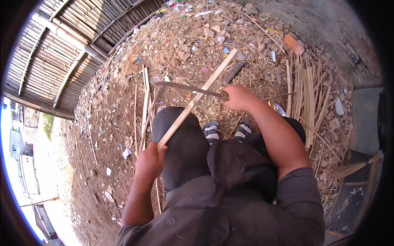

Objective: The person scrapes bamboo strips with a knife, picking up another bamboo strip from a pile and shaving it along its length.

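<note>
My left hand [150,162] is closed around the lower end of a long, pale split-bamboo strip [177,123]. This strip slants up and to the right, passing over my left knee. In my right hand [239,98] is the handle of a long-bladed knife [180,85], its darkened blade pointing left. The blade crosses the strip a little above the knee. My fingers hide most of the knife's handle. Several thin strips [145,98] lie on the ground left of the knee.
A pile of split strips [310,90] lies on the right, with a brick piece [294,44] beyond it. Past the knife lies a dark ridged rod [234,72]. A bamboo fence [69,45] stands at upper left, and a straw broom [355,167] at right. Rubble covers the ground.
</note>
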Motion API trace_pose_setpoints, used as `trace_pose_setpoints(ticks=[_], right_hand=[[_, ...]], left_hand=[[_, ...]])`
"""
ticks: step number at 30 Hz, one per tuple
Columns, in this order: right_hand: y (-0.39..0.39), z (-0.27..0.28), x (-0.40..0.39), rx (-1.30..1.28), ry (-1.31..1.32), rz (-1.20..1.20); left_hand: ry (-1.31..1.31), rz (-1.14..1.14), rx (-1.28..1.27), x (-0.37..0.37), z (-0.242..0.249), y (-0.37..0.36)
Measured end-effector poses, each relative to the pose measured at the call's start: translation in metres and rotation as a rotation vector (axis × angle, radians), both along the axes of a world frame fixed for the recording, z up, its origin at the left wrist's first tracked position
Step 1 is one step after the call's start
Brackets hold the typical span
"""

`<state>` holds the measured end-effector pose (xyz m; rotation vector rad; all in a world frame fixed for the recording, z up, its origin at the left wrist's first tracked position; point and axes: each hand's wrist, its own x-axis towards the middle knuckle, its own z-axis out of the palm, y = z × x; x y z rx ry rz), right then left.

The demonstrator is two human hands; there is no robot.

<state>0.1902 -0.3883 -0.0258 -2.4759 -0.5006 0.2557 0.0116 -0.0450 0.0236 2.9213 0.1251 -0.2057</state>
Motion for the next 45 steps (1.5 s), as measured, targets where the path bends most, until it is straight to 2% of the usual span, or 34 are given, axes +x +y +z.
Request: trace_pose_setpoints(ticks=[2, 8, 9, 13, 16, 21, 23, 26, 29, 32, 36, 38, 41, 44, 45], right_hand=[[0.003, 0.009, -0.007, -0.096, -0.073, 0.078], [0.007, -0.015, 0.000, -0.015, 0.070, 0.065], [0.010, -0.020, -0.003, 0.008, 0.010, 0.040], [0.025, 0.020, -0.023, -0.103, -0.085, 0.079], [0.011, -0.009, 0.002, -0.077, 0.063, 0.028], [0.009, -0.002, -0.007, -0.026, -0.066, 0.003], [0.004, -0.010, -0.002, -0.022, -0.090, -0.018], [-0.001, -0.025, 0.005, 0.042, -0.060, 0.000], [0.006, -0.010, -0.008, 0.041, -0.086, -0.011], [0.018, 0.008, -0.021, -0.136, -0.101, 0.067], [-0.001, -0.006, 0.001, -0.058, 0.167, -0.043], [-0.005, -0.013, -0.001, -0.098, 0.051, -0.012], [0.009, 0.031, -0.025, -0.186, -0.001, 0.005], [-0.013, -0.026, 0.004, -0.075, 0.036, -0.075], [-0.015, -0.020, 0.009, -0.104, 0.143, -0.039]], left_hand=[[0.008, 0.004, 0.036, 0.000, 0.001, -0.002], [-0.034, -0.017, 0.054, 0.001, -0.010, 0.003], [-0.034, -0.009, 0.053, 0.000, -0.009, 0.003], [-0.034, -0.020, 0.028, 0.000, -0.012, 0.005], [0.007, -0.012, 0.089, -0.004, -0.007, 0.000], [-0.013, -0.039, 0.108, 0.004, -0.008, 0.005], [-0.032, -0.062, 0.058, -0.001, -0.017, 0.010], [0.009, -0.027, 0.115, 0.002, -0.006, 0.003], [-0.003, -0.027, 0.094, -0.002, -0.007, 0.006], [-0.019, -0.049, 0.089, 0.000, -0.015, 0.011], [0.058, -0.014, 0.160, 0.002, 0.008, -0.005], [0.049, -0.023, 0.159, 0.000, 0.008, -0.004], [0.014, -0.053, 0.139, 0.003, -0.002, 0.002], [0.008, -0.068, 0.137, -0.007, -0.007, 0.005], [0.013, -0.056, 0.163, 0.001, -0.001, -0.001]])
